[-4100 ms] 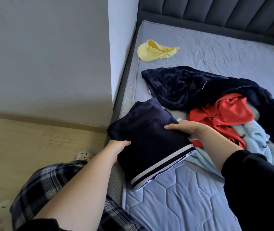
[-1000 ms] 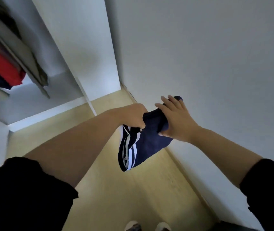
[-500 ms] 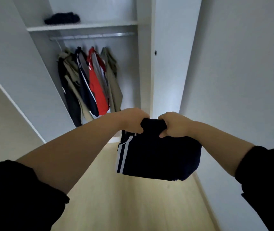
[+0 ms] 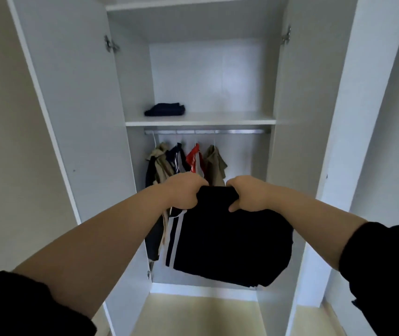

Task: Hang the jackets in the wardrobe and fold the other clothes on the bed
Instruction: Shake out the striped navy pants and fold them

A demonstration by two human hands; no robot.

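Since half a second ago the view has tipped up to face the open white wardrobe (image 4: 84, 93) squarely, so its upper shelf (image 4: 217, 118) now shows in full. The folded navy garment with white side stripes (image 4: 230, 238) is held in front of the hanging space. The left hand (image 4: 183, 192) and right hand (image 4: 246, 195) grip its top edge side by side, fingers (image 4: 191, 202) curled tight round the cloth, and the bundle hangs below them. The shelf lies above and beyond both hands, which are level and about equally near. Its bare stretch is on the right hand's side, so a lift up and forward looks likely.

One small folded dark garment (image 4: 165, 109) lies on the shelf's left. Four jackets (image 4: 186, 161) hang on the metal rail (image 4: 230, 131) beneath: beige, navy, red and olive.
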